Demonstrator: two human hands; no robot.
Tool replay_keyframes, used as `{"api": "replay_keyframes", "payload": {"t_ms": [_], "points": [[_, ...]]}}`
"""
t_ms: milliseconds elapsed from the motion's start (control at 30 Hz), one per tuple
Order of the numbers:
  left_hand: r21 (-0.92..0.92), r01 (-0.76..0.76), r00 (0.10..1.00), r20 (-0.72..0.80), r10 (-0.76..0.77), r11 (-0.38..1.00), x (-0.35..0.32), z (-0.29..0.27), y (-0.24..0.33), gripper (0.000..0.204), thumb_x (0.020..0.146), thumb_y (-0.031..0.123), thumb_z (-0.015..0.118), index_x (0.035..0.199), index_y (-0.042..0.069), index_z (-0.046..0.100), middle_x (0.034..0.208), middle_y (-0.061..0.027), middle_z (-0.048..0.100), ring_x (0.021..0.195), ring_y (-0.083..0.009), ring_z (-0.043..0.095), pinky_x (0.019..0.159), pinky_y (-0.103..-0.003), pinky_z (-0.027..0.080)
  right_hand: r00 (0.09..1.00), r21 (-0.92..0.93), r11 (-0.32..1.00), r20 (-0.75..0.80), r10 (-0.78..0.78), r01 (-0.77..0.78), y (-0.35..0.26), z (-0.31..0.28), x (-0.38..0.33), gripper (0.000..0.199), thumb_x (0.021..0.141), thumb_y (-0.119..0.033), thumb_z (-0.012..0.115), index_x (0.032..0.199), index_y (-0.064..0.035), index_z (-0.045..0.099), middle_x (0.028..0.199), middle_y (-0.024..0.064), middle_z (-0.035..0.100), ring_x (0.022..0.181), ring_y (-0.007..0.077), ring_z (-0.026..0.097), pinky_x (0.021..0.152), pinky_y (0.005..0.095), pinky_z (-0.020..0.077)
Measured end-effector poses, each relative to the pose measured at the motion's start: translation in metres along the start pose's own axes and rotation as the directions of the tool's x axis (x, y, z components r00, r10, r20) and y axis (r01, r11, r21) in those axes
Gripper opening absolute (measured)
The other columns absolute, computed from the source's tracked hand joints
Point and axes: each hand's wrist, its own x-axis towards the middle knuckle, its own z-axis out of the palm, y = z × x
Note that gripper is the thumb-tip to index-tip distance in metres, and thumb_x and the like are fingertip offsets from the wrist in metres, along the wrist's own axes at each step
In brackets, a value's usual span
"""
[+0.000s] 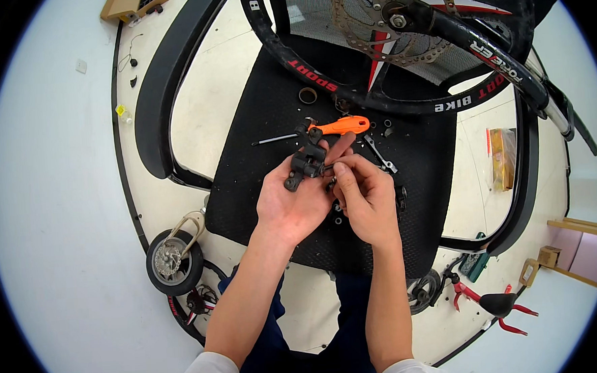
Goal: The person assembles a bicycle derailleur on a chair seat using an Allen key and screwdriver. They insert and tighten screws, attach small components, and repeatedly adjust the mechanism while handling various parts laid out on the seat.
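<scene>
A black bicycle brake caliper lies across the upturned palm of my left hand, held by its fingers above the chair seat. Thumb and forefinger of my right hand are pinched together at the caliper's right side, on something small and dark that I cannot make out. Just beyond my hands, an orange-handled screwdriver rests on the seat, its shaft pointing left. To the right of it is a small silver wrench. Small nuts and dark parts lie partly hidden under my right hand.
A black office chair seat is in front of me. Its armrests flank it. A bicycle wheel with a brake disc leans over the back. A metal ring lies nearby. On the floor are a small wheel and a red bike frame.
</scene>
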Motion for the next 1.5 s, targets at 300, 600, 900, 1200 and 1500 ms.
{"api": "replay_keyframes", "payload": {"t_ms": [300,600,900,1200,1500], "points": [[-0.058,0.008,0.998,0.065,-0.005,0.998,0.001,0.003,-0.006,0.046,0.101,0.023,0.023,0.109,-0.003,0.059,0.149,-0.0201,0.037,0.141,-0.0296,0.028,0.117,-0.042,0.028,0.984,-0.093,0.982,-0.042,-0.172,0.167,0.005,0.003,0.0,0.011,0.092,-0.006,0.059,0.095,0.0029,0.063,0.067,0.0082,0.063,0.056,0.0114,0.056,0.055,0.0254,0.0429],[-0.124,-0.001,0.991,0.136,0.018,0.992,0.002,0.003,-0.009,0.046,0.102,0.022,0.019,0.11,-0.001,0.058,0.151,-0.0179,0.034,0.145,-0.0296,0.022,0.117,-0.04,0.029,0.958,-0.228,0.938,-0.057,-0.281,0.261,0.0,0.004,-0.001,0.01,0.09,-0.005,0.06,0.096,0.0023,0.064,0.072,0.0142,0.065,0.059,0.0207,0.063,0.057,0.0289,0.0468],[-0.04,-0.029,0.982,0.184,0.036,0.999,0.004,-0.006,-0.009,0.048,0.102,0.027,0.021,0.115,0.002,0.059,0.149,-0.0161,0.04,0.143,-0.0277,0.026,0.118,-0.041,0.025,0.89,-0.463,0.81,-0.092,-0.447,0.359,0.005,0.019,-0.005,0.009,0.089,-0.004,0.063,0.097,-0.0002,0.064,0.071,0.0144,0.063,0.058,0.0231,0.062,0.057,0.0291,0.0461],[0.181,-0.084,0.988,0.141,0.059,0.98,0.001,0.006,-0.002,0.045,0.103,0.027,0.027,0.125,0.001,0.056,0.145,-0.015,0.045,0.135,-0.0277,0.038,0.112,-0.04,0.034,0.998,0.225,0.972,0.033,0.058,-0.064,-0.001,0.007,-0.004,0.02,0.099,-0.016,0.054,0.093,0.0014,0.061,0.056,0.0059,0.055,0.043,0.0104,0.049,0.041,0.0246,0.0367],[0.571,-0.186,0.982,0.092,0.162,0.8,0.002,0.009,-0.002,0.043,0.105,0.03,0.031,0.129,0.001,0.051,0.135,-0.0202,0.052,0.127,-0.0308,0.048,0.107,-0.042,0.039,0.951,0.428,0.85,0.096,0.294,-0.306,-0.003,-0.01,0.0,0.028,0.102,-0.023,0.048,0.086,-0.0013,0.057,0.052,0.0015,0.047,0.034,0.008,0.038,0.031,0.0224,0.0244]]}}
